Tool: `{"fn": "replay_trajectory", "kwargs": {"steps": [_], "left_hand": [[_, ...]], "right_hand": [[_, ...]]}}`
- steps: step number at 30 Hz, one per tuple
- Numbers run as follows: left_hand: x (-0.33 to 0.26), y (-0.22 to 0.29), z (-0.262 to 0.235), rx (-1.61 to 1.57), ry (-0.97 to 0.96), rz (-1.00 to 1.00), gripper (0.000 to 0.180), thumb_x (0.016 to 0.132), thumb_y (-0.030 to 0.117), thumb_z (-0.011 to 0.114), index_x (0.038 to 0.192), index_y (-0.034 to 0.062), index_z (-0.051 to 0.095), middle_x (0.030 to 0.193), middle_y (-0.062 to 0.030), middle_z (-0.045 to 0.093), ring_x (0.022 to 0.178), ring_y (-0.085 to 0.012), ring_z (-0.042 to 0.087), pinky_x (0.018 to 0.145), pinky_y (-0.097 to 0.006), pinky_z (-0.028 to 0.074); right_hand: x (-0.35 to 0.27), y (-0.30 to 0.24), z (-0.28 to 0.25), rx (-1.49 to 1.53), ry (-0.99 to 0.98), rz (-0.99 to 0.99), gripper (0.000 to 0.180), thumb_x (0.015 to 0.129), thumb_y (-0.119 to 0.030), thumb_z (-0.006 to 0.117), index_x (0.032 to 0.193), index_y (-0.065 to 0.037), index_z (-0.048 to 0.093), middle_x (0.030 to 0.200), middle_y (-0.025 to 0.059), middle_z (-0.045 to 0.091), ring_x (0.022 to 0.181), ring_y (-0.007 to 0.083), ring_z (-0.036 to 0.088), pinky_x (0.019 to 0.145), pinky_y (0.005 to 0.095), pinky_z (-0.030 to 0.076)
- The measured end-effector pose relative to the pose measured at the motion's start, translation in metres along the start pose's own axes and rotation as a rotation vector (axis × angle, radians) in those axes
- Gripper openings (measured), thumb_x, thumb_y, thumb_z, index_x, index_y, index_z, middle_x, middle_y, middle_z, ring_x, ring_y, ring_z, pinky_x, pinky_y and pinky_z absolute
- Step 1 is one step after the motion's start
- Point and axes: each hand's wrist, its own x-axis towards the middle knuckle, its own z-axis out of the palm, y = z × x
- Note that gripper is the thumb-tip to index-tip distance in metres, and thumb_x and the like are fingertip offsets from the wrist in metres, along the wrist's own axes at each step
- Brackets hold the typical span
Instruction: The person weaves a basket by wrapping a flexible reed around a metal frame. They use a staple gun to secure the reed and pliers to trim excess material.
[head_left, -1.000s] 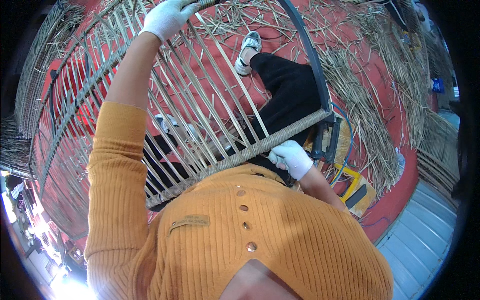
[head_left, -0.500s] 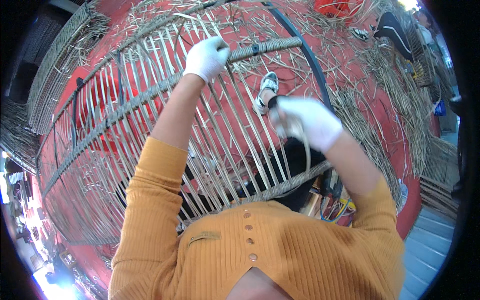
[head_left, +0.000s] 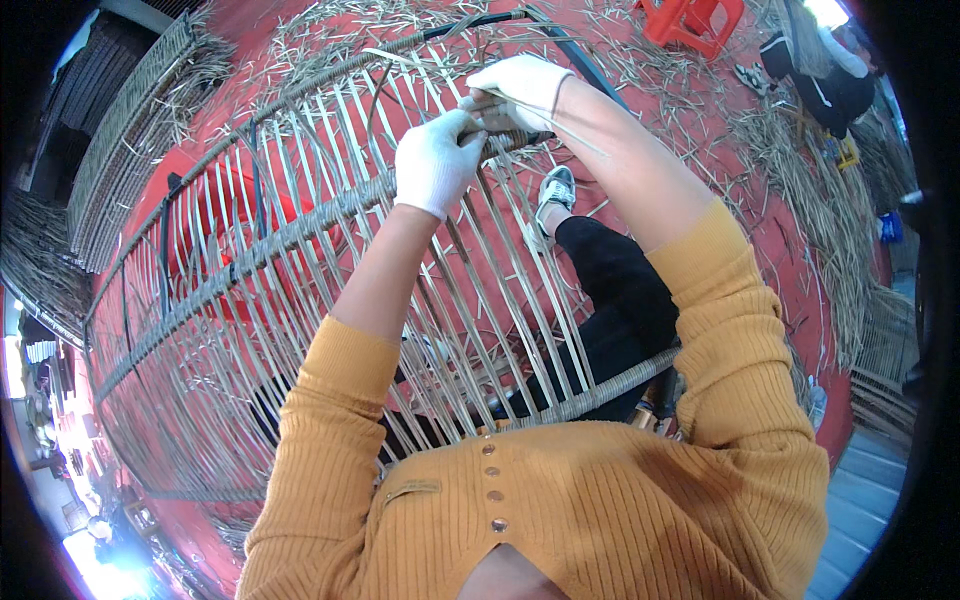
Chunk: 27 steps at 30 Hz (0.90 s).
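A large frame of pale slats (head_left: 510, 270) leans in front of me, crossed by bars wrapped in plant strands. In white gloves, both hands meet at its middle crossbar (head_left: 350, 203), toward the right end. My left hand (head_left: 437, 165) is closed around this crossbar, fingertips pinched together over it. Just beyond, my right hand (head_left: 520, 88) bends in with its fingers closed on a thin plant strand (head_left: 578, 135), whose loose end trails back along my wrist. The exact spot between the fingertips is partly hidden. A dark metal bar (head_left: 580, 60) edges the frame's right side.
Loose plant strands (head_left: 640, 110) litter the red floor. A red stool (head_left: 690, 25) stands at the far right, near another person (head_left: 830, 85). Bundled strands (head_left: 800, 220) lie along the right; stacked woven panels (head_left: 135, 130) stand at the left. My leg (head_left: 620, 290) is behind the slats.
My right hand has swung from the right, up and leftward, to the crossbar beside my left hand, bringing the strand. My left hand stays on the bar; the view has shifted slightly.
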Motion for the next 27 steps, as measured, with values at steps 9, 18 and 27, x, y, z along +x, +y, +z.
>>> {"fn": "replay_trajectory", "kwargs": {"steps": [9, 18, 27], "left_hand": [[0.024, 0.018, 0.004, 0.269, -0.34, -0.257, 0.031, 0.09, 0.038, 0.061, 0.101, 0.014, 0.077, 0.093, -0.014, 0.074, 0.091, -0.0347, 0.07, 0.082, -0.045, 0.054], [0.038, -0.005, -0.008, 0.077, -0.708, -0.003, 0.047, 0.089, 0.041, 0.062, 0.115, 0.0021, 0.069, 0.095, -0.0136, 0.073, 0.086, -0.0236, 0.069, 0.081, -0.037, 0.052], [0.052, -0.005, -0.004, 0.064, -0.687, -0.155, 0.055, 0.083, 0.051, 0.068, 0.104, 0.0008, 0.074, 0.088, -0.0107, 0.069, 0.084, -0.0216, 0.065, 0.077, -0.036, 0.05]], "right_hand": [[-0.076, 0.07, -0.009, -0.237, 0.566, -0.441, 0.047, 0.098, -0.042, 0.055, 0.083, 0.0, 0.071, 0.073, 0.0099, 0.067, 0.068, 0.016, 0.063, 0.065, 0.0342, 0.048], [-0.079, 0.077, -0.006, -0.918, 0.453, -0.458, 0.036, 0.093, -0.036, 0.053, 0.097, -0.007, 0.074, 0.096, 0.0201, 0.069, 0.093, 0.0385, 0.065, 0.085, 0.0532, 0.049], [-0.18, 0.058, -0.089, -0.914, 0.581, -1.119, 0.032, 0.1, -0.021, 0.056, 0.122, 0.001, 0.063, 0.112, 0.0169, 0.067, 0.103, 0.0265, 0.065, 0.093, 0.0333, 0.049]]}}
